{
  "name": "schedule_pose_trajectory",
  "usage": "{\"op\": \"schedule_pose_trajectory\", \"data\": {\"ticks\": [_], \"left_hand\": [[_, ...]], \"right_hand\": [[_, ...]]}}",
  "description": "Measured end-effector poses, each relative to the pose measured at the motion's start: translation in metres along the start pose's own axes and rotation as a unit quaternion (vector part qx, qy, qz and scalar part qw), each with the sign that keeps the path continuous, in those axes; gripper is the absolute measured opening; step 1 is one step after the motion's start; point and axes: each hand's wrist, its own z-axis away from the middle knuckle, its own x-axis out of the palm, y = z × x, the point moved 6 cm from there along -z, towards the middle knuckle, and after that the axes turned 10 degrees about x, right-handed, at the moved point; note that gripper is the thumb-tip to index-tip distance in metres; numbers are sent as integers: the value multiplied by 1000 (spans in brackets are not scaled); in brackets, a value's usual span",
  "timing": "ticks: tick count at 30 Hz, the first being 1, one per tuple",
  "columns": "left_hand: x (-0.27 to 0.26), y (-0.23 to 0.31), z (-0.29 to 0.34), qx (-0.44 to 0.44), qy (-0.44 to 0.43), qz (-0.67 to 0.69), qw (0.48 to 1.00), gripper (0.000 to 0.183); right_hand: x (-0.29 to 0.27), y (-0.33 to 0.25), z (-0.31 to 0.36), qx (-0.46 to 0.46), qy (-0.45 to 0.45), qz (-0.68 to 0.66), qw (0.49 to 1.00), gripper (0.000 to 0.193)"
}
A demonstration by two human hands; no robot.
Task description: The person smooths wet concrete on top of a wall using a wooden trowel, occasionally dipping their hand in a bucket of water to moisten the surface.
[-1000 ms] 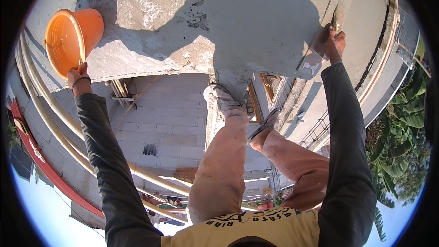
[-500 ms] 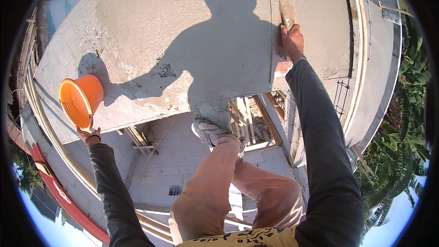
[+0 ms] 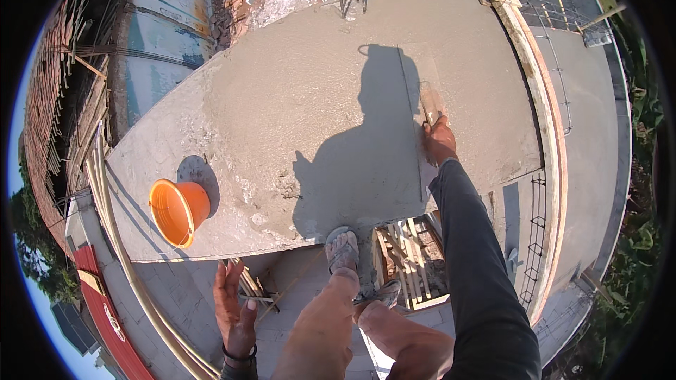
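Right hand (image 3: 439, 142), right of centre, is closed around a flat plastering trowel (image 3: 429, 104) pressed onto the grey wet cement slab (image 3: 310, 98). Left hand (image 3: 234, 307), lower left, hangs open and empty below the orange plastic bucket (image 3: 177, 210) sitting on the slab's near edge.

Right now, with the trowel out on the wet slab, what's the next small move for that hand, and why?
Probably draw the trowel back toward the body in one flat pass. The right hand holds it at full reach on the wet cement slab, and the patch near the foot and the orange bucket looks rougher than the far surface. The left hand hangs free below the edge.
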Motion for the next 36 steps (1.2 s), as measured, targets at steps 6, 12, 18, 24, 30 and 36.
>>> {"op": "schedule_pose_trajectory", "data": {"ticks": [6,12,18,24,30,36], "left_hand": [[81,73,-33,83,-256,15,963,74],[178,79,28,236,-647,-143,711,64],[183,74,14,281,-676,-70,678,67],[161,79,-19,218,-658,-40,719,70],[228,49,-91,357,-504,-238,750,68],[293,-39,29,310,-785,-105,527,59]], "right_hand": [[10,29,-19,-29,3,-46,999,50],[15,16,-21,-87,-22,-32,995,55],[21,54,29,-40,-36,-70,996,59],[81,70,174,-311,-5,-85,947,57],[128,103,202,-312,11,-35,949,57],[94,73,121,-252,85,-65,962,58]]}}
